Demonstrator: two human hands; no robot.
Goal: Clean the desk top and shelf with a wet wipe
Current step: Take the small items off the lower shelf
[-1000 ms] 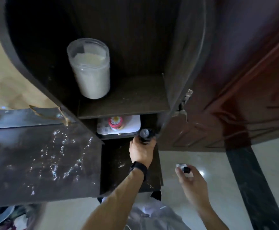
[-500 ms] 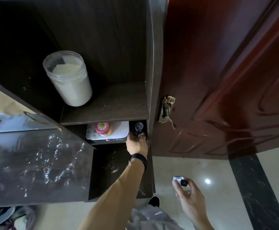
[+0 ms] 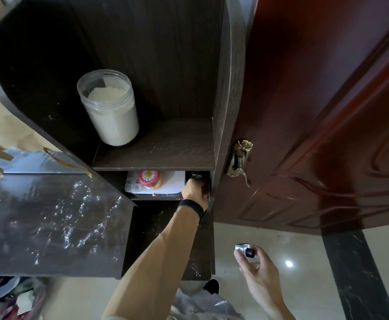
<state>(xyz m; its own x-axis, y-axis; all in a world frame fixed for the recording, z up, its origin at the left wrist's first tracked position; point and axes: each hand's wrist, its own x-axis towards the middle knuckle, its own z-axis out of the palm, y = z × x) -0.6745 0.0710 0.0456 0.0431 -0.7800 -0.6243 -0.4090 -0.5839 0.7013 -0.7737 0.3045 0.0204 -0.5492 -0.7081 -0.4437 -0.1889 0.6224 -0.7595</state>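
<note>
though no wet wipe showed anywhere in view, such a wipe would likely be light, limp and damp, best bunched flat under the fingertips rather than pinched at a corner. the surfaces it was meant for were plain: the desk top (image 3: 50, 222) ran along the left, its dark glossy face speckled with white bits, and the upper shelf (image 3: 165, 146) sat beyond it, stiff, dark board dusted with pale specks.

the left hand (image 3: 194, 189), a black wristband (image 3: 192, 206) on its wrist, reached into the right end of the lower compartment, fingers curled, apparently round a dark container (image 3: 197, 176). the right hand (image 3: 258, 273) hung low over the floor, thumb and forefinger pinching a small silver and black object (image 3: 244, 249), the other fingers loosely apart.

on the upper shelf's left rear corner stood a clear jar of white powder (image 3: 109, 107), probably easy to tip and likely needing to be lifted off before wiping. beneath, a white box (image 3: 175, 183) filled the lower compartment's left side, with a red-lidded jar (image 3: 149, 179) on it. a red-brown door (image 3: 316, 112) with a brass handle (image 3: 238, 160) stood just beside the unit's right side panel (image 3: 225, 112).
</note>
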